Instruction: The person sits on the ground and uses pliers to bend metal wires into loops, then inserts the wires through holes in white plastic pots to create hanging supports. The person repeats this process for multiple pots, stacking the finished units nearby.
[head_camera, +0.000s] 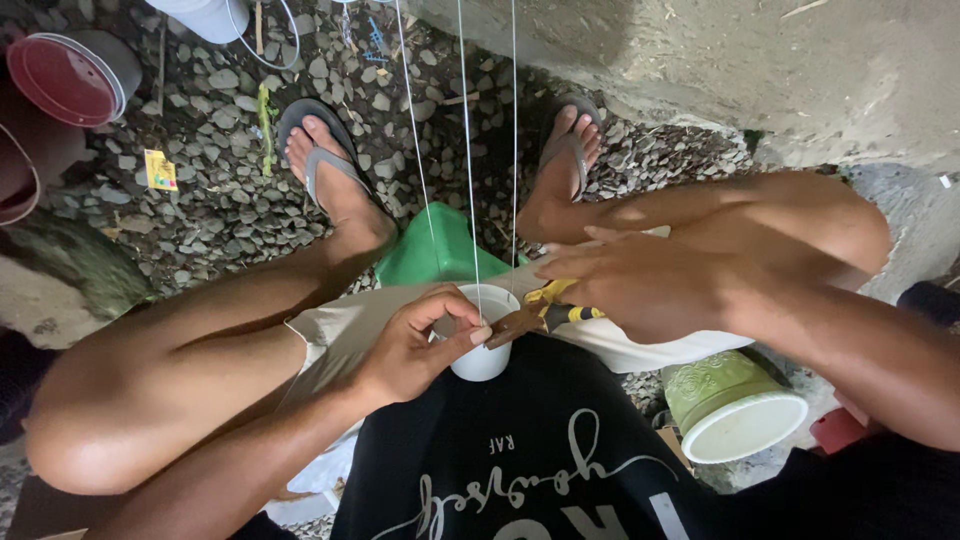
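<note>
White plastic cup (483, 352) sits at the lap's middle, pinched at its rim by the left hand (415, 345). Right hand (640, 285) is closed around yellow-handled pliers (545, 315), whose tip touches the rim where strings (468, 150) hang. Judging by this, fastening is underway; steady holding seems needed.

White cup (483, 340), yellow-black pliers (556, 312)

Grey gravel ground (230, 190), rough concrete slab (760, 70) upper right, daylight.
</note>
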